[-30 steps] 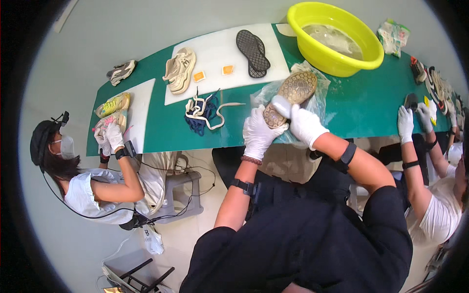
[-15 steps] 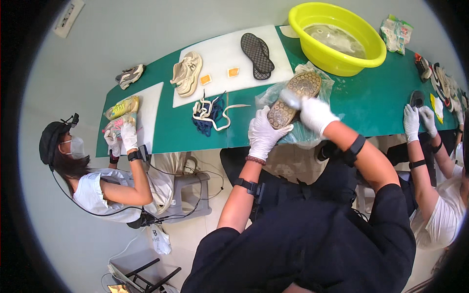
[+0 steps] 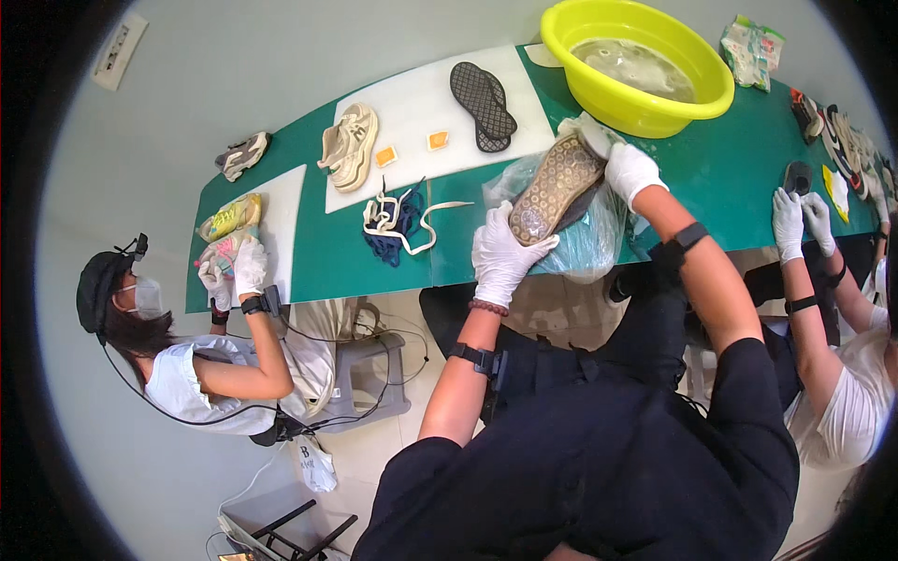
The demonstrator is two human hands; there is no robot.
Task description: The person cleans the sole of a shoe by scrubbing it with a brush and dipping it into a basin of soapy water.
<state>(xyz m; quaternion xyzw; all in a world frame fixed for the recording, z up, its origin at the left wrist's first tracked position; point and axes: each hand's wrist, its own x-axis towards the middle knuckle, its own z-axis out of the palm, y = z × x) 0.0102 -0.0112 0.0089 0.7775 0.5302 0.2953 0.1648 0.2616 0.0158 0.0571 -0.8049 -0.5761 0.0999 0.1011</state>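
A shoe (image 3: 558, 184) with a brown, ring-patterned sole faces sole-up above the table's near edge. At its near end, my left hand (image 3: 505, 257) in a white glove is closed around the shoe. My right hand (image 3: 632, 176), also gloved, is at the far end, closed on a pale scrubbing brush (image 3: 594, 140) that lies against the sole's tip. The brush's bristles are hidden. Beneath the shoe spreads a clear plastic bag (image 3: 599, 248), wet and crumpled.
A yellow basin (image 3: 561, 58) of cloudy water stands behind. Left lie black insoles (image 3: 482, 103), a beige sneaker (image 3: 350, 145), and white and navy laces (image 3: 398, 224). Co-workers handle shoes at both sides, one with a pink-and-yellow pair (image 3: 229, 217). A stool (image 3: 372, 374) is at lower left.
My right hand has moved the brush from mid-sole to the far tip, away from me. The motion blur on it is gone. My left hand keeps its hold on the shoe.
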